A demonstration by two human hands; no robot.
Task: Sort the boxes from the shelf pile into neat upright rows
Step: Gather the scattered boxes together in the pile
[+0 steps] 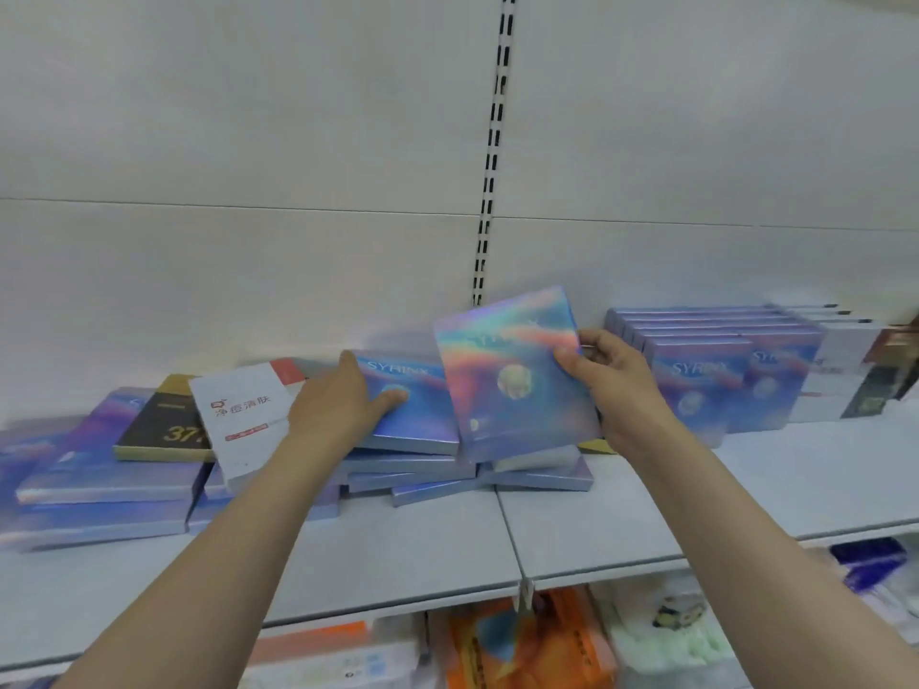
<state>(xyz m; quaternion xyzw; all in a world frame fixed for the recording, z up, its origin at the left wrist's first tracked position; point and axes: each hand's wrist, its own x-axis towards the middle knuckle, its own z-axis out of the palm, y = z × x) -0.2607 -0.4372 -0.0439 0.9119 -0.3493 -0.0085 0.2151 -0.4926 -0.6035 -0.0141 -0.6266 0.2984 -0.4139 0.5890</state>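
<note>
From the head camera, the right hand (604, 375) pinched a holographic box (517, 375) by its right edge, thumb on the face and fingers behind, lifted and tilted above the shelf pile (427, 469); the left hand (343, 405) lay on the top flat box (413, 415), thumb on its face, fingers reaching over the far edge; whether it gripped was unclear. To the right stood an upright row (711, 370) on the shelf (621, 519). The boxes looked thin, stiff and light, their glossy film probably slippery; holding by opposite edges, not the faces, would likely serve best; corners might dent if knocked.
</note>
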